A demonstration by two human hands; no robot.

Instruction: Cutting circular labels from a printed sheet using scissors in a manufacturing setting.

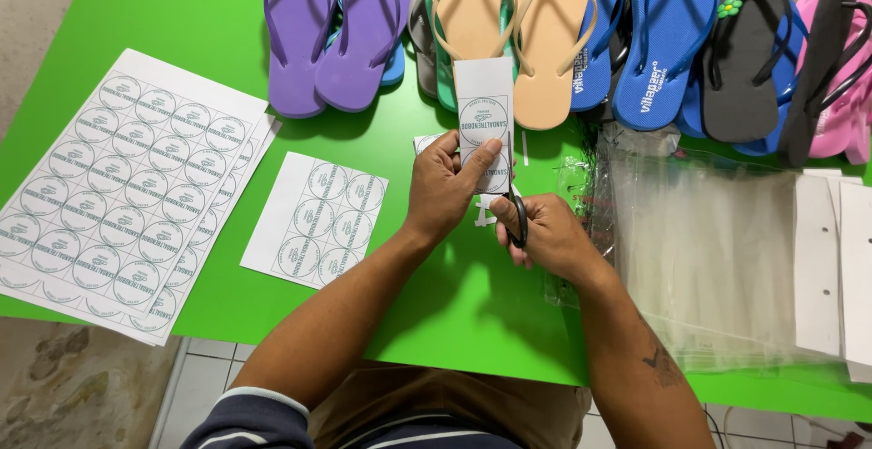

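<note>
A narrow white paper strip printed with round labels (484, 108) is held upright above the middle of the green counter (209, 22) by the left hand (445, 186), its fingers pinching the lower end so the strip is kept taut. Black-handled scissors (516, 217) are gripped by the right hand (545, 236), fingers closed through the loops, beside the strip's bottom edge.
</note>
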